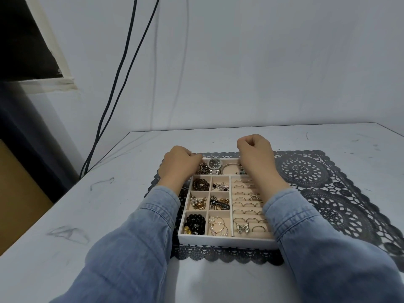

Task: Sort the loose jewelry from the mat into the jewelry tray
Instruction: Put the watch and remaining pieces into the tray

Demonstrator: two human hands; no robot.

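Note:
A white jewelry tray with beige compartments lies on a dark lace mat. Its long far compartment holds a watch, a silver bangle and a gold-brown chain. My left hand hovers at the far left corner, its curled fingertips pinching that chain. My right hand is curled over the far right end; anything it holds is hidden. Small compartments hold bead bracelets, earrings and hoops. Rings sit in rows on the right. No loose jewelry shows on the bare mat.
The pale table is scuffed, and its left edge runs diagonally near a brown box. Two black cables hang down the wall behind the table's far left corner. My denim sleeves cover the tray's near right part.

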